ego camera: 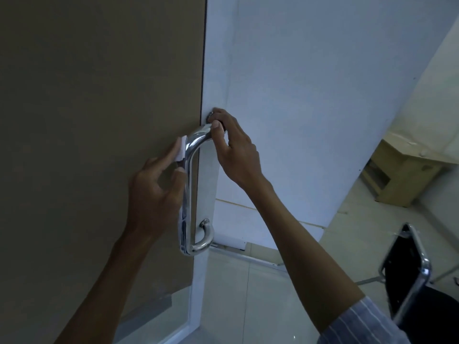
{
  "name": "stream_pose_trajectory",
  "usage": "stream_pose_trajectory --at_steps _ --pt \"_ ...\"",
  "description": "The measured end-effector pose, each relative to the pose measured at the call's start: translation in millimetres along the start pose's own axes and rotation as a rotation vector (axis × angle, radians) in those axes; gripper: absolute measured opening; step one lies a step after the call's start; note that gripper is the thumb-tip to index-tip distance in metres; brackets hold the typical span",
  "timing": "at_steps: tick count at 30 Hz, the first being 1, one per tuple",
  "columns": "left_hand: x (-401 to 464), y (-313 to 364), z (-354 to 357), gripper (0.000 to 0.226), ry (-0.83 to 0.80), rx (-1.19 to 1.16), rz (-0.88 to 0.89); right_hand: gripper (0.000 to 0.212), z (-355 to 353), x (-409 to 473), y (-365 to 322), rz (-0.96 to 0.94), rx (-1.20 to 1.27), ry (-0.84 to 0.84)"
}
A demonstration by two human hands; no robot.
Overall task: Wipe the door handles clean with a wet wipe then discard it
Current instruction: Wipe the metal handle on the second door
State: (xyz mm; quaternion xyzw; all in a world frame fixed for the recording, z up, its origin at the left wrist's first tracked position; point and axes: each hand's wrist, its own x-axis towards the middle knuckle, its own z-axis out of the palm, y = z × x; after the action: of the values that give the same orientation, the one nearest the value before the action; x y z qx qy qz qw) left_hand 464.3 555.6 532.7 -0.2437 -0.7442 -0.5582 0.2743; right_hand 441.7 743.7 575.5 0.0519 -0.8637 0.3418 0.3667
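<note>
Landmark is the chrome pull handle (190, 184) on the door (99, 120), near the door's edge. Left hand (154, 187) sits just left of the handle's upper bend and pinches a white wet wipe (181, 148) between thumb and fingertips, the wipe pressed against the bend; the other fingers are loosely spread, probably so the pad can follow the curve. Right hand (233, 147) is at the handle's top mount, fingers curled round the top end next to the round fixing, likely steadying the door so it doesn't swing under the rubbing. The lower part of the handle and its bottom hook below both hands are untouched by either hand. Judged step: wiping the top bend; the long bar and any other handle remain, then discard. No bin in view. Right of the handle, lower down: a black chair (407, 269) with chrome frame, and a cardboard box (402, 175) on the floor beyond.
</note>
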Motion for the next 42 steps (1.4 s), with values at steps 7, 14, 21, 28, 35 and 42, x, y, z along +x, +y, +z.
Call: stream_pose_trajectory --at_steps 7,14,21,28,35,42 --pt "-5.3 -9.0 -0.7 0.052 -0.032 -0.024 -0.072 0.030 4.5 2.3 4.6 -0.023 0.026 -0.006" --pt "-6.4 -6.5 -5.7 0.056 -0.052 -0.074 -0.105 0.030 9.2 4.9 9.0 -0.055 0.059 -0.003" --pt "-11.7 -23.3 -5.8 0.060 -0.098 -0.126 -0.120 0.034 13.5 8.7 10.7 -0.080 0.049 0.025" --pt "-15.0 -30.2 -3.3 0.063 -0.117 -0.138 -0.168 0.031 14.7 9.1 9.4 -0.062 0.094 0.030" --pt "-17.8 -34.3 -2.3 0.061 -0.083 -0.116 -0.132 0.028 16.3 9.5 7.2 -0.013 0.119 0.005" --pt "-18.7 -22.1 -1.3 0.068 -0.152 0.021 -0.073 0.028 18.3 11.1 6.2 -0.001 0.153 -0.003"
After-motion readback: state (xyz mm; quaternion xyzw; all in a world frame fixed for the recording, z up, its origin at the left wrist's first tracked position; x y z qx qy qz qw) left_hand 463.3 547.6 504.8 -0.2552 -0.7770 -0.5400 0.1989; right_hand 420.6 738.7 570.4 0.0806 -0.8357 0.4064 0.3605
